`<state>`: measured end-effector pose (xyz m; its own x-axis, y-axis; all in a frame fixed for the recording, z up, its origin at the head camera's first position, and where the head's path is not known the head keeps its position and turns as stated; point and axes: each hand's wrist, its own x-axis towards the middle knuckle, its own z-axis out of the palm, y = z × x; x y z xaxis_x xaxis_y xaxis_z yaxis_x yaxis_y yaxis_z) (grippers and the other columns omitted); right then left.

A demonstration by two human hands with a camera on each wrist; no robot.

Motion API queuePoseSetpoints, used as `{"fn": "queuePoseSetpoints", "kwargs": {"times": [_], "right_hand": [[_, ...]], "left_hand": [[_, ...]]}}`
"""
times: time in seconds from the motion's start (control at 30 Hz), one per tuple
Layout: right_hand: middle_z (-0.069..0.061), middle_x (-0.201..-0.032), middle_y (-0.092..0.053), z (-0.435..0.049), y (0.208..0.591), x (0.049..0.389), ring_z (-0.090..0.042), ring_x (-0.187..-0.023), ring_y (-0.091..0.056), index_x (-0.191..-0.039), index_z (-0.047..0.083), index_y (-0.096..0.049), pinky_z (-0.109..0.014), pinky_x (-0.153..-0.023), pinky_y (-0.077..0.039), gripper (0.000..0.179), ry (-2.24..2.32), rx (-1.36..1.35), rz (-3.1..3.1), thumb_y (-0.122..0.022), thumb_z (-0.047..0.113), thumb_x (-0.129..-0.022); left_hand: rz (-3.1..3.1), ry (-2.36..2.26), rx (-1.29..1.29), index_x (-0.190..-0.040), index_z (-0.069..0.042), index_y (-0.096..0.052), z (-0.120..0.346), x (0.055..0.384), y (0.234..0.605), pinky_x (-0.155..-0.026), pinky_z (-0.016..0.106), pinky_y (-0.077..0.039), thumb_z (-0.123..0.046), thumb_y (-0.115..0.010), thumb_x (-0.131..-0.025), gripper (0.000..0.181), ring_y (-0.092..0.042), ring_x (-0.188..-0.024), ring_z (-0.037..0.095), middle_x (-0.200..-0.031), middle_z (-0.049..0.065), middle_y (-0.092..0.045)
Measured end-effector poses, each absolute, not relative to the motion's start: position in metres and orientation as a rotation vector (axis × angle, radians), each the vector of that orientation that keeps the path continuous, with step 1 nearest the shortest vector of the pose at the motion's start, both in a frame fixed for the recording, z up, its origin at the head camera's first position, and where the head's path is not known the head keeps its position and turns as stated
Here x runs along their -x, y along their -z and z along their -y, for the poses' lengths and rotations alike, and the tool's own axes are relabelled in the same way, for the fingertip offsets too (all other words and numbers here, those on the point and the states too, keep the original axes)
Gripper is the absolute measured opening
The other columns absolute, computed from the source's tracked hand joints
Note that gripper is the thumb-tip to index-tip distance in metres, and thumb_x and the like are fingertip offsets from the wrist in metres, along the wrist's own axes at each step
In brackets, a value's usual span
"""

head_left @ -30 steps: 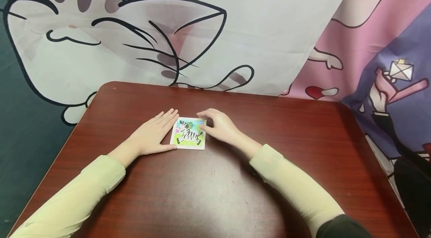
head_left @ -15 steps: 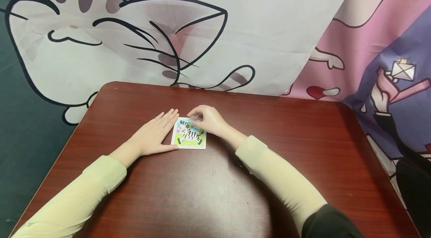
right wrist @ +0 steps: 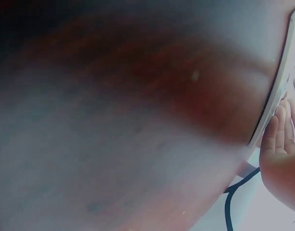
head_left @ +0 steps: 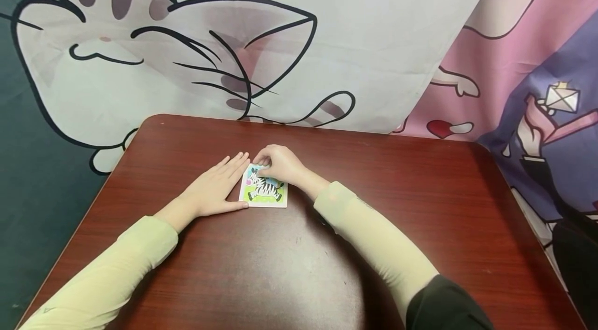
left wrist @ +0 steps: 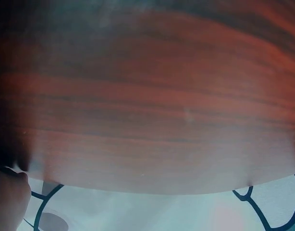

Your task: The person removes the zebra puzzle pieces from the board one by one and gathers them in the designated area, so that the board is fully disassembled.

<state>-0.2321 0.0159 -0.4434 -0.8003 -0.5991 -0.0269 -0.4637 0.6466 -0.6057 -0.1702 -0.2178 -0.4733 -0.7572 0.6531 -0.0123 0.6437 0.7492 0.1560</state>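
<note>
Two hands in close over one zebra card [head_left: 264, 192], face up on the reddish-brown table [head_left: 420, 205], left of middle! Left hand [head_left: 212, 188]: fingers straight, gripping nothing, spread beside the card's left edge, index fingertip by the far-left corner, thumb at the near-left one. Right hand [head_left: 282, 164]: bent over the far part, fingers curled in, thumb near the fingertips; pinching something or not, cannot tell, hidden underneath.

Best approach, judging from here: brace lightly with the left, stop any sideways slip, work gently with the right fingertips only. No heavy pressing, no tipping up of the near edge. Easy does it!

Now for the count: one card, one zebra printed on it, one table, two pale sleeves [head_left: 107, 267], one dark covering [head_left: 444, 309] on the right arm, one big smiling cat [head_left: 84, 91] on the backdrop.
</note>
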Motion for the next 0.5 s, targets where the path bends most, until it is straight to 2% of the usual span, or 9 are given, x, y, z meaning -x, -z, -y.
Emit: {"fn": "queuePoseSetpoints", "kwargs": {"times": [0.5], "right_hand": [[-0.006,-0.106,-0.071,-0.0127,0.4438,0.2353,-0.017,-0.098,-0.067,-0.116,0.009,-0.079,-0.025,-0.089,-0.056,0.029,0.712,0.955,-2.634,-0.086,0.021,-0.091]], "left_hand": [[-2.881,-0.179,-1.081,-0.167,0.003,-0.025,0.2172,0.1718,0.4724,-0.136,0.054,-0.020,-0.067,-0.065,-0.094,0.108,-0.020,-0.166,0.034,-0.177,0.019,-0.020]]}}
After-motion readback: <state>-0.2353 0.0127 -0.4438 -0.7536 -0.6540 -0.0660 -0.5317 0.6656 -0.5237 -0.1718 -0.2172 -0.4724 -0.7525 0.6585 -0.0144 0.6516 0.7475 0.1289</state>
